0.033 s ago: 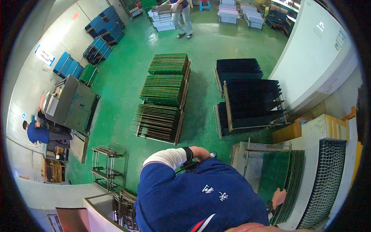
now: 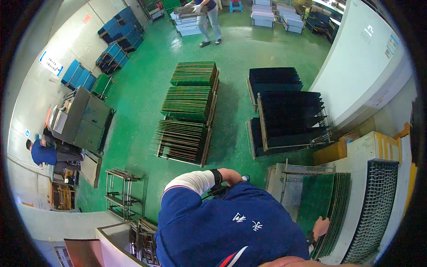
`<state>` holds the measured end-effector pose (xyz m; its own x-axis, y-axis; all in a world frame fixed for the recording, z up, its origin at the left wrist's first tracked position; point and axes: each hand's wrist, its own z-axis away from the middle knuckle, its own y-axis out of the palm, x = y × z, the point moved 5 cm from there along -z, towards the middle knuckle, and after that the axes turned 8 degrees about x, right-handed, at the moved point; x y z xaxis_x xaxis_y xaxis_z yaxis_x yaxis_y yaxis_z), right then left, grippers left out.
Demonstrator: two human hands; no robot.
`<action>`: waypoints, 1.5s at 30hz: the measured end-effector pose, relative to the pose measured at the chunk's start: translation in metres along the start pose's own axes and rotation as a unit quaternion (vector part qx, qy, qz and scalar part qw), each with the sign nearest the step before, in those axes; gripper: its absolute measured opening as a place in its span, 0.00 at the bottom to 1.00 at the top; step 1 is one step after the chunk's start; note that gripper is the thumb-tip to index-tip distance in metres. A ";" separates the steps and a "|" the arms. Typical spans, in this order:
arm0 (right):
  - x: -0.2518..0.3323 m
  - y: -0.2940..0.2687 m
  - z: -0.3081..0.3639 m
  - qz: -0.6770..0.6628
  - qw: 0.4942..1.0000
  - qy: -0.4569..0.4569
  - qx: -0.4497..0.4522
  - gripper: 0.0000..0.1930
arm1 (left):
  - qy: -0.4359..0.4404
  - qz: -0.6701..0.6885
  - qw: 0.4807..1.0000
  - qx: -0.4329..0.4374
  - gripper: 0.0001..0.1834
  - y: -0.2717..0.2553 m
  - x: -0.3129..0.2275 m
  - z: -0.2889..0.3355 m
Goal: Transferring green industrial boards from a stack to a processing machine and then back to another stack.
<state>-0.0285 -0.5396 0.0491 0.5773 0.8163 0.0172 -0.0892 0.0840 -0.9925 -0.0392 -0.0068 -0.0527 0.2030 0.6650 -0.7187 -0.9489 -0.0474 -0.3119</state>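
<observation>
My right hand (image 2: 321,226) is low on the right, closed on the edge of a green board (image 2: 331,222) that stands upright among several such boards in a rack (image 2: 307,171). A black band sits on that wrist. My left arm, in a white sleeve, bends across the top of my blue shirt (image 2: 231,231). My left hand (image 2: 232,175), past a black wristband, lies against the shirt with its fingers hidden.
Stacks of green boards (image 2: 189,104) and black boards (image 2: 289,111) sit on racks on the green floor. A grey mesh conveyor (image 2: 376,209) runs on the right. An empty metal rack (image 2: 122,191) stands at lower left. One person (image 2: 42,153) works by a grey machine (image 2: 84,120); another (image 2: 209,18) carries trays at the top.
</observation>
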 end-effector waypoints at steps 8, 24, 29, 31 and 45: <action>-0.005 0.006 -0.005 0.014 1.000 -0.003 -0.010 0.17 | -0.021 0.035 0.999 -0.005 0.20 0.001 0.003 0.004; -0.003 0.004 -0.005 0.011 1.000 0.000 0.004 0.18 | 0.001 0.027 1.000 -0.006 0.24 0.001 0.006 0.003; 0.002 0.001 -0.002 0.010 1.000 0.002 0.015 0.19 | -0.004 0.039 0.999 -0.016 0.24 -0.001 0.002 0.008; 0.001 0.004 -0.003 0.004 1.000 0.002 0.023 0.19 | -0.004 0.045 0.999 -0.016 0.24 0.000 0.004 0.007; 0.004 -0.001 -0.001 -0.005 0.999 0.014 0.033 0.16 | -0.003 0.014 1.000 -0.015 0.23 -0.002 0.005 0.007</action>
<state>-0.0250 -0.5366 0.0503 0.6010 0.7989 0.0224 -0.1360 0.1299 -0.9822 -0.0380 0.0017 -0.0510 0.1752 0.6682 -0.7231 -0.9465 -0.0878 -0.3105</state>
